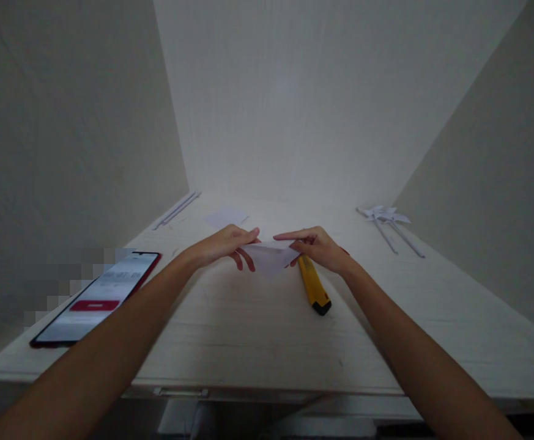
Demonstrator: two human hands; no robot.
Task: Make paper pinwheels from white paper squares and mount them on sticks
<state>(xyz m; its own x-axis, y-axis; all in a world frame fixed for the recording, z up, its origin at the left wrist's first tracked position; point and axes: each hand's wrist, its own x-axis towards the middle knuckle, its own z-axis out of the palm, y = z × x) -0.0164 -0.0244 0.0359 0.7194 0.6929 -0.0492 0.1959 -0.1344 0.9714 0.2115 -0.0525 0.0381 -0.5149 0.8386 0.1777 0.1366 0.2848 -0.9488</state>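
While 2 pinwheels [379,212] lie assembled at the worktop [248,336]'s right, the left grip [224,243] and right grip [322,248] pinch a paper [269,259] between them mid-worktop, seemingly part-folded; sticks [175,211] and a sheet [225,217] beyond look unused.

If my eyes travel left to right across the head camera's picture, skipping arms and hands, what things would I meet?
Phone, thin white sticks, flat sheet of paper, held piece of paper, yellow tool, white paper pinwheels.

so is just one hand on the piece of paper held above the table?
No, the left hand and the right hand both hold the white paper, one at each side.
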